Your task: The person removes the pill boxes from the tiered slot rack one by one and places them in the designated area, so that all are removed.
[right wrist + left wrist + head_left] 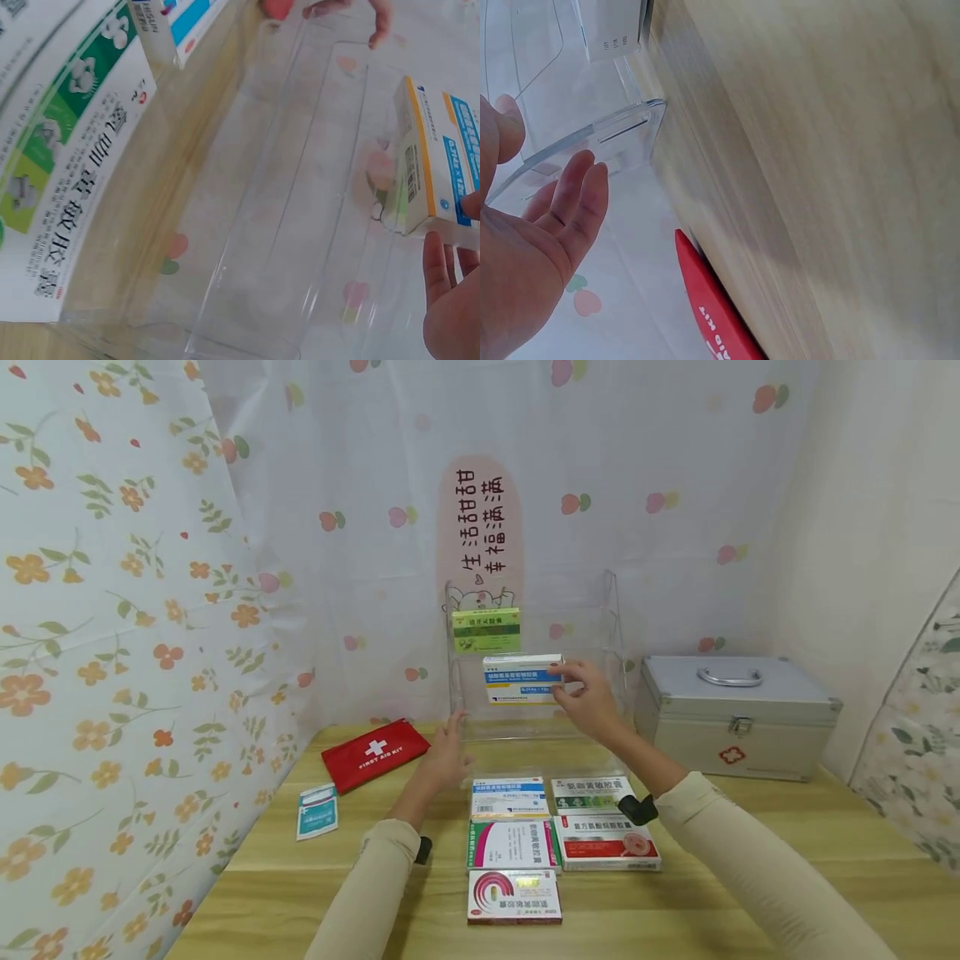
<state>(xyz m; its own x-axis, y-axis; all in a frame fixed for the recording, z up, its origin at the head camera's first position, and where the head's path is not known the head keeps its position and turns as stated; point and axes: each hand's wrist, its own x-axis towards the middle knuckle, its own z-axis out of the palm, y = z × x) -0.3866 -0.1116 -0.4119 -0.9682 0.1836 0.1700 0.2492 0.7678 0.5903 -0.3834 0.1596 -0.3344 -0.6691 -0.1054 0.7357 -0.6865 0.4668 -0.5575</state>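
My right hand pinches the right end of a white medicine box with blue and yellow bands, thumb on one face and fingers on the other. The box is upright at the middle level of a clear acrylic tiered rack; whether it touches the tier cannot be told. A green medicine box stands on the top tier, at the left. Beside the rack's left side is my left hand, its fingers loosely bent. In the left wrist view, that hand has thumb and fingers apart near the rack's clear side edge.
Several medicine boxes lie in two columns before the rack on the wooden table. A red first aid pouch and a small teal-and-white packet lie left. A silver first aid case stands right, before patterned curtains.
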